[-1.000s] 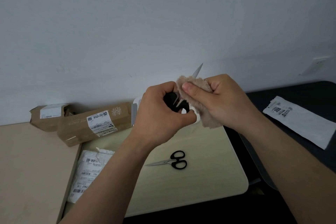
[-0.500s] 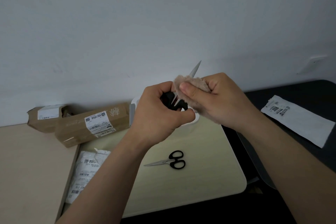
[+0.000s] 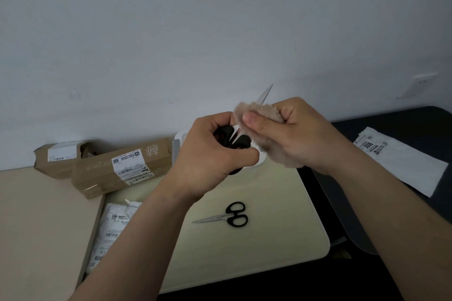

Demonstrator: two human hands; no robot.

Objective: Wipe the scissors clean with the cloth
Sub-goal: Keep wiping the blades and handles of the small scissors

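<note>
The left hand (image 3: 208,154) is raised above the table (image 3: 269,239), its grip curled tight round the black handles of the scissors (image 3: 242,140), whose blades point up and away. Touching it on the right, the right hand (image 3: 293,137) has its grip pinching the fluffy beige cloth (image 3: 254,109) around the blades, one tip poking out above. A second pair of scissors (image 3: 230,215) lies on the table below

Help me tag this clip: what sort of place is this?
Probably a home or small-office desk for unpacking parcels: labelled cardboard boxes by a plain wall, a white mailer bag, loose scissors lying on the pale tabletop.
</note>
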